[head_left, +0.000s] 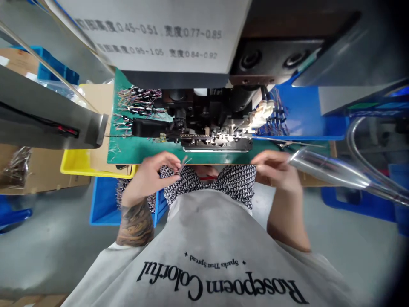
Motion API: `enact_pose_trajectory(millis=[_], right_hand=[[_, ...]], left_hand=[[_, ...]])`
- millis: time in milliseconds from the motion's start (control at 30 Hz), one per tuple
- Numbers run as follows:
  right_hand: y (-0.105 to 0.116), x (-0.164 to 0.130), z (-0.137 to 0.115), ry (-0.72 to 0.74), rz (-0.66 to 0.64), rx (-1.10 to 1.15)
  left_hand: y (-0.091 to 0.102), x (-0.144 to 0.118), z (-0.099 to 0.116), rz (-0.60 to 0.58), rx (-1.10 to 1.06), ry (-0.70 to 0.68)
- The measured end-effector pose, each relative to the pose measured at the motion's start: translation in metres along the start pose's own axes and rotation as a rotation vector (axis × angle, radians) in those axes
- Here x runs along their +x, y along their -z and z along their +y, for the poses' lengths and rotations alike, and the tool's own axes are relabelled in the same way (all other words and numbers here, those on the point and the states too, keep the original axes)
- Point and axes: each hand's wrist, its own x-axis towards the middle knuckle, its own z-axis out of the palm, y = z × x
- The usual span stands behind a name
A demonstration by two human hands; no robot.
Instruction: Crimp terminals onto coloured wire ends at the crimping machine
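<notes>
Just below the edge of the green bench (128,149), a few thin wires (184,162) stick up from the left hand (153,175), whose fingertips are pinched shut on them. The right hand (275,168) looks closed too, though I cannot tell on what; a shiny metal tube (326,168) crosses just beside it. Should the pinch slacken, those wires could drop into the lap. The dark press (207,128) sits near, and fingers straying under it risk a nip.

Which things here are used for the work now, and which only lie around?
In use: left hand pinching thin wires; right hand; crimping machine; green work plate.
Lying about: yellow bin; blue crate; cardboard box.
</notes>
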Motion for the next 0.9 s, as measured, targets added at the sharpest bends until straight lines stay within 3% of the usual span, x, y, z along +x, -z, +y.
enact_pose_trajectory(millis=[67,167,267,367,533,900], right_hand=[[-0.044,-0.001,-0.003,-0.056,-0.130,0.115],[-0.096,-0.001,-0.003,-0.106,-0.070,0.263],[-0.118,0.001,-0.002,-0.118,0.070,0.348],[-0.118,0.004,-0.005,-0.114,0.163,0.334],[-0.112,0.012,-0.010,-0.109,0.165,0.306],[-0.102,0.027,-0.013,-0.049,0.240,0.243]], left_hand=[[-0.027,0.013,0.007,-0.048,-0.162,-0.045],[-0.066,0.027,0.016,0.027,-0.278,-0.058],[-0.092,0.032,0.024,0.131,-0.272,-0.044],[-0.102,0.034,0.028,0.173,-0.276,-0.040],[-0.104,0.035,0.024,0.133,-0.379,-0.020],[-0.108,0.032,0.023,0.041,-0.366,0.041]])
